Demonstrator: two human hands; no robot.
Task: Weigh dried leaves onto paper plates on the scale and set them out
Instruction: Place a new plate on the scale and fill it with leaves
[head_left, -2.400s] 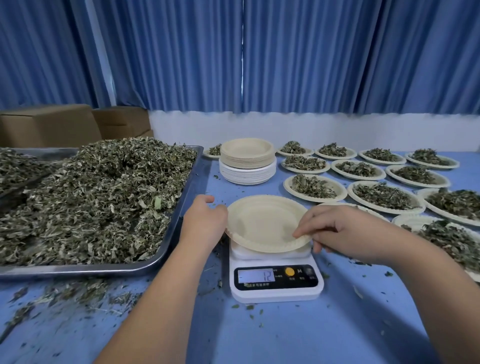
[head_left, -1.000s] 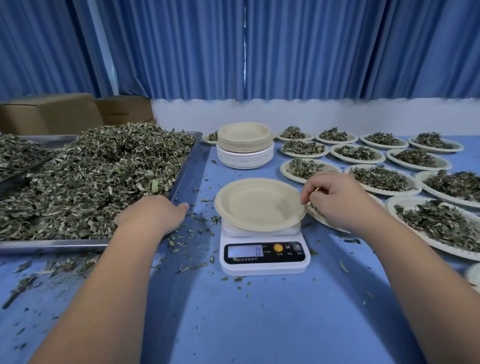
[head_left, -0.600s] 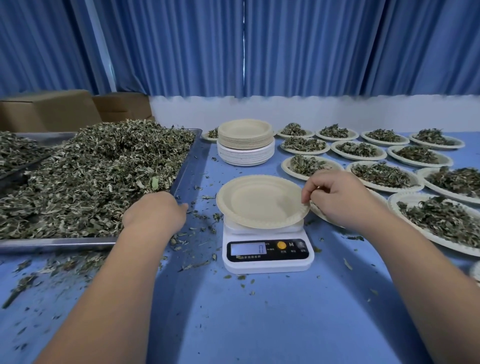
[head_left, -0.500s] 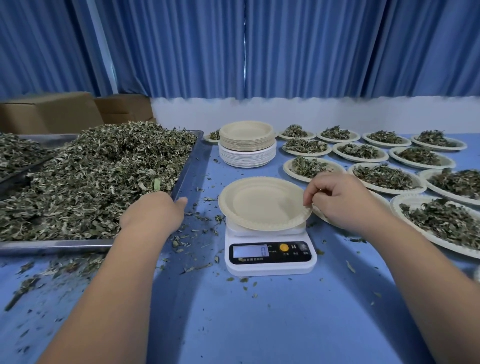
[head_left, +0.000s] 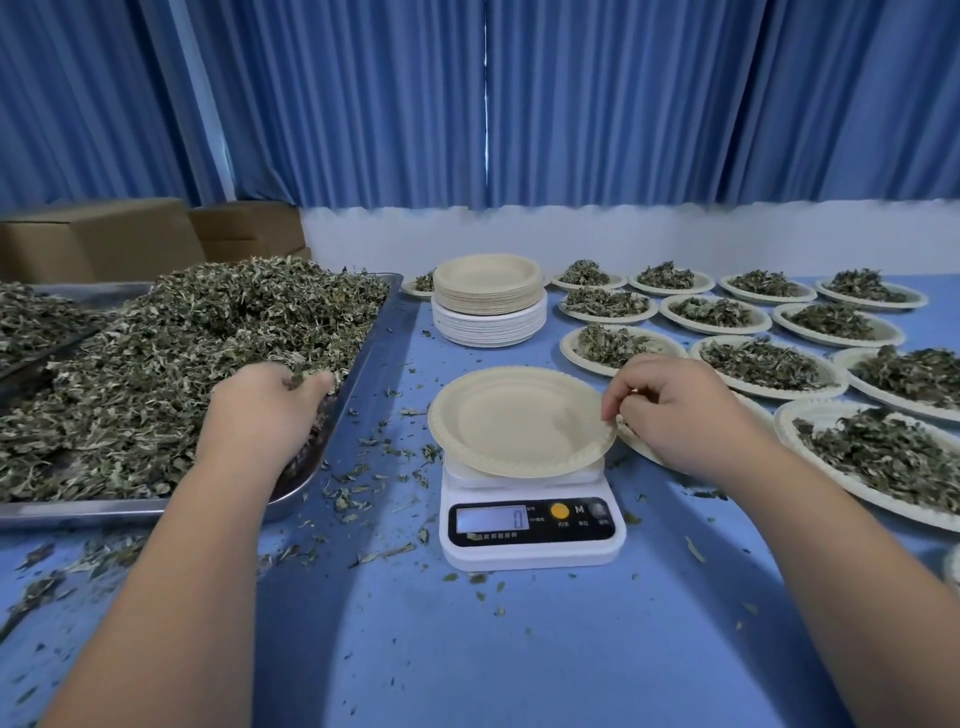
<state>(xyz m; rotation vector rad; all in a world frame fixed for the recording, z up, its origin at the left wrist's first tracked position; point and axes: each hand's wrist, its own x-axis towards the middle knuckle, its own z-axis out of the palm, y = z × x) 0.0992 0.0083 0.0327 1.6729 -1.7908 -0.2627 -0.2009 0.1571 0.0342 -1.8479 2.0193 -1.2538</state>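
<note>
An empty paper plate lies on the white scale in the middle of the blue worktop, and the display shows 0. The right hand is at the right edge of this plate; its grip is closed on the rim, with thumb and fingers pinching it. The left hand is inside the metal tray on the left, which is piled with dried leaves. Its grip is curled into the heap near the tray's right side, and some leaves are caught between the fingers. Behind the scale stands a stack of plates, beige ones on top of white ones. To the right many filled plates are set out in rows. Loose bits of leaf lie on the worktop between tray and scale
</note>
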